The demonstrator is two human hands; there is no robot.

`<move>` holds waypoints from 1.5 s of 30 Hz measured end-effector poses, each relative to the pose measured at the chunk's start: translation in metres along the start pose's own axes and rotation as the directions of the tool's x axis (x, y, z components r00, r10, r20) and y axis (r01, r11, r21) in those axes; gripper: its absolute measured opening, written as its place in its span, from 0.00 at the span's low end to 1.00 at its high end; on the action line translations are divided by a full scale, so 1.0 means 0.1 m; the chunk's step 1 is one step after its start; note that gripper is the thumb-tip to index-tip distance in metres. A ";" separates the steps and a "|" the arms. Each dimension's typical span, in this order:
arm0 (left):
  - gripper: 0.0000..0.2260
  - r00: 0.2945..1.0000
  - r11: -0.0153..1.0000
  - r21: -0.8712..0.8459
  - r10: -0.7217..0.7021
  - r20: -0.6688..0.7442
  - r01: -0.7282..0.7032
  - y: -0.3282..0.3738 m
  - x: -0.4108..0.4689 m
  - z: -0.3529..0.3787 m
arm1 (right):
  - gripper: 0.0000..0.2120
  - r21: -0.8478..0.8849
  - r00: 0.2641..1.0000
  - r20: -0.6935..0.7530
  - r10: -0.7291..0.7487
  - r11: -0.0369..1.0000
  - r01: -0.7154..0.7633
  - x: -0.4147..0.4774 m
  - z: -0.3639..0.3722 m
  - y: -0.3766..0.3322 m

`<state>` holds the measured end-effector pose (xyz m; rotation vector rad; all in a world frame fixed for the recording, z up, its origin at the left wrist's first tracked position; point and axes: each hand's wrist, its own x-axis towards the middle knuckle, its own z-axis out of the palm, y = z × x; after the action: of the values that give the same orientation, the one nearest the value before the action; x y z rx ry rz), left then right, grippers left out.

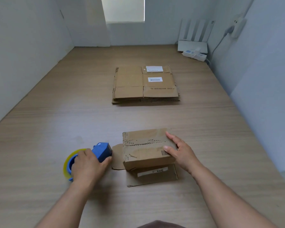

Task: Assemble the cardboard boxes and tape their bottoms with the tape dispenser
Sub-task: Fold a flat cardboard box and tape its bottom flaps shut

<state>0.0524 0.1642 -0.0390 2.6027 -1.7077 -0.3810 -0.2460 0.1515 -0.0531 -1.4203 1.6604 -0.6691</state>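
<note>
An assembled cardboard box (145,148) stands upside down on the wooden table (56,125), its closed bottom flaps facing up and its open top flaps splayed flat beneath it. My right hand (178,150) rests on the box's right end with straight fingers and the thumb on the top face. My left hand (87,163) grips the blue tape dispenser (102,151) with its yellowish tape roll, just left of the box. The dispenser's front end sits close to a splayed side flap.
A stack of flattened cardboard boxes (145,84) with white labels lies farther back at the table's middle. A white router (192,45) and a power strip (195,54) sit in the far right corner. White walls enclose the left, back and right sides.
</note>
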 end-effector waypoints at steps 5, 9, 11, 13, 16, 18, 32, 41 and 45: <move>0.29 0.986 0.986 -0.072 -0.142 0.082 0.148 -0.10 0.02 0.09 | 0.28 0.002 1.000 0.008 0.006 1.000 -0.006 -0.01 0.00 -0.01; 0.27 0.974 0.972 -0.107 -0.200 0.102 0.211 -0.15 0.07 0.04 | 0.28 0.006 1.000 0.018 0.024 1.000 -0.024 -0.01 -0.01 -0.02; 0.20 0.975 0.980 -0.099 -0.155 0.159 0.172 -0.19 0.12 -0.03 | 0.28 0.008 1.000 0.015 0.022 1.000 -0.022 0.00 -0.01 -0.02; 0.17 0.978 0.979 -0.161 -0.098 0.187 0.128 -0.22 0.17 -0.17 | 0.28 0.007 1.000 0.016 0.020 1.000 -0.021 -0.01 -0.01 -0.03; 0.15 0.989 0.916 -0.400 0.029 0.143 0.031 -0.10 0.18 -0.50 | 0.28 0.002 1.000 0.009 0.026 1.000 -0.026 -0.02 0.00 -0.03; 0.14 0.979 0.814 -0.578 0.163 0.125 -0.062 0.07 0.12 -0.74 | 0.28 -0.014 1.000 0.002 0.026 1.000 -0.026 -0.02 0.00 -0.04; 0.17 0.722 0.795 -0.434 0.586 0.368 -0.424 0.61 -0.01 -0.73 | 0.30 -0.245 0.995 -0.103 0.000 0.969 -0.025 -0.07 -0.08 -0.23; 0.32 0.692 0.789 -0.452 0.597 0.406 -0.415 0.66 -0.01 -0.76 | 0.22 -0.028 0.927 -0.304 -0.220 0.975 0.223 -0.21 -0.05 -0.43; 0.21 0.708 0.795 -0.408 0.595 0.380 -0.449 0.68 -0.02 -0.73 | 0.10 0.222 0.910 -0.396 -0.125 0.948 0.227 -0.25 0.03 -0.44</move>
<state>0.0054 0.1287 0.0415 1.7711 -2.2275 -1.2385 -0.2198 0.1662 -0.0123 -1.3132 1.6590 -1.2892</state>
